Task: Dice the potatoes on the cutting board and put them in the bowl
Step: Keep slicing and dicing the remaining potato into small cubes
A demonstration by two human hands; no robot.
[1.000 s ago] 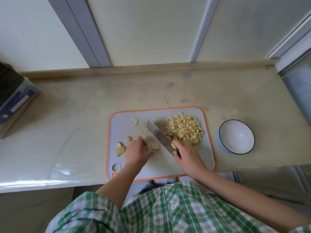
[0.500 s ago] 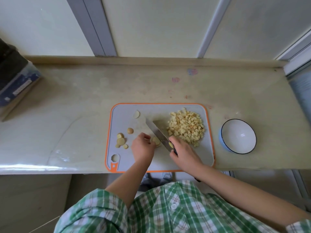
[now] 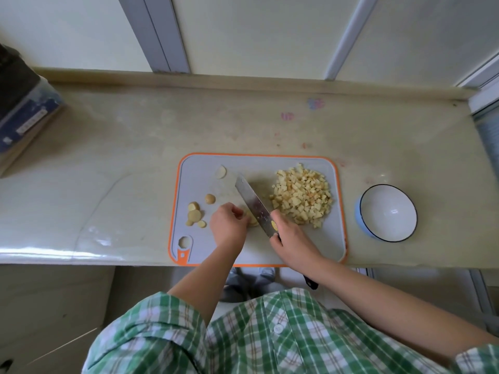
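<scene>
From the head view, an orange-rimmed grey cutting board [image 3: 259, 164] lies on the pale surface [image 3: 121, 157], its near edge at the front lip of the surface. The person's left hand [image 3: 228, 225] sits on the middle of the board, fingers curled down on a small potato piece [image 3: 253, 221] and pinning it just beside the blade. The right hand [image 3: 290, 233] grips the knife [image 3: 252, 203] at the base of the blade, fingers wrapped round the handle. The dark end of the handle shows below the wrist. The blade runs diagonally, its tip pointing away and to the left, and its near part touches the held piece.

A heap of diced potato [image 3: 302, 197] covers the right part of the board, just right of the blade. On the left part lie several loose potato slices [image 3: 195, 214], a round piece [image 3: 209, 198] near them, and one pale slice [image 3: 221, 172] toward the far edge.

The white bowl [image 3: 378, 206], with a dark rim and blue outside, stands on the surface just right of the board, apart from it, and holds no potato.

A dark blue box [image 3: 24, 109] sits at the far left of the surface. The person wears a green plaid shirt [image 3: 270, 333].
</scene>
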